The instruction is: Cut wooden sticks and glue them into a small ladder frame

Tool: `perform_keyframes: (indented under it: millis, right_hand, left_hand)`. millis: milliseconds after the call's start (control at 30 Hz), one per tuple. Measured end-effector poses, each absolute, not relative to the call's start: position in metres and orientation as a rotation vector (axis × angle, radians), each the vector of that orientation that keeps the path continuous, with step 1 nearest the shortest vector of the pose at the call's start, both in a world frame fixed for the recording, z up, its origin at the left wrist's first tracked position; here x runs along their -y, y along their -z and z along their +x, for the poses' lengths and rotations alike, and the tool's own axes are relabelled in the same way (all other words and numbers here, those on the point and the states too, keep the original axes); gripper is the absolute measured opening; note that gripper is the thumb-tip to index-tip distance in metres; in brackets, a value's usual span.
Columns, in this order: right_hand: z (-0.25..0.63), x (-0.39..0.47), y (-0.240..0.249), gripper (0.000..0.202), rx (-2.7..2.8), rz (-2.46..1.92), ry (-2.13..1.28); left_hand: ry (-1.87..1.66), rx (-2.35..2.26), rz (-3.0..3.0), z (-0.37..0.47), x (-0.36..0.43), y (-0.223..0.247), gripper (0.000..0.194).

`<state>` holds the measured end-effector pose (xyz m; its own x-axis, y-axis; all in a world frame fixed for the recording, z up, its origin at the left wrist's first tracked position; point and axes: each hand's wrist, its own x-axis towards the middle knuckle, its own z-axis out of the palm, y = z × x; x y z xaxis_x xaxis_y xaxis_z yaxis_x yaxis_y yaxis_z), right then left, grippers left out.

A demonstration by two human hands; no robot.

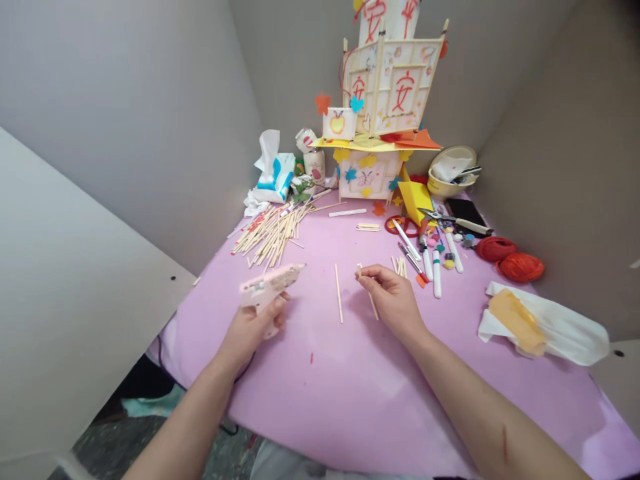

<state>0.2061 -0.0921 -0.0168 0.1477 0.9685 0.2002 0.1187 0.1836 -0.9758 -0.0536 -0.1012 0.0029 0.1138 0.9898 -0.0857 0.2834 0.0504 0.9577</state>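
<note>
My left hand [260, 320] is wrapped round the grip of a pale pink hot glue gun [267, 287]. Its nozzle points right, above the table. My right hand [390, 293] is closed in a pinch on a thin wooden stick; the stick's tip [359, 268] shows at the fingertips and its lower part [374, 307] beneath the hand. Between both hands another wooden stick [339, 293] lies on the purple tablecloth [320, 400], pointing away from me. A few short sticks [399, 267] lie just beyond my right hand.
A paper and stick lantern tower [367, 177] stands at the back. Loose sticks [273, 233] are heaped at left near tissues [275, 177]. Pens [437, 273], pliers [455, 220], red yarn [520, 267] and a white cloth with a yellow piece [565, 327] lie right. Grey partitions enclose the table.
</note>
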Motion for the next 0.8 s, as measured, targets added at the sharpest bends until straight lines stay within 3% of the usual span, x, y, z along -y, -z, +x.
perform_keyframes:
  millis: [100, 200, 433, 667, 733, 800]
  right_hand:
    - [0.206, 0.092, 0.018, 0.017, 1.259, -1.239, -0.882]
    - [0.206, 0.094, 0.018, 0.016, 1.302, -1.272, -0.815]
    - [0.206, 0.090, 0.019, 0.018, 1.343, -1.349, -0.717]
    - [0.212, 0.088, 0.020, 0.013, 1.372, -1.370, -0.635]
    - [0.213, 0.086, 0.019, 0.012, 1.386, -1.359, -0.615]
    - [0.212, 0.082, 0.018, 0.012, 1.402, -1.343, -0.590]
  left_hand:
    - [-0.892, -1.777, 1.812, -0.089, 0.096, -0.011, 0.033]
    - [-0.594, -2.110, 2.135, -0.121, 0.092, -0.013, 0.034]
    - [-0.149, -2.351, 2.201, -0.147, 0.076, 0.005, 0.041]
    - [-0.123, -2.429, 2.023, -0.146, 0.087, -0.010, 0.082]
    - [-0.278, -2.458, 2.076, -0.125, 0.097, -0.021, 0.073]
    - [-0.605, -2.163, 2.155, -0.088, 0.101, -0.027, 0.054]
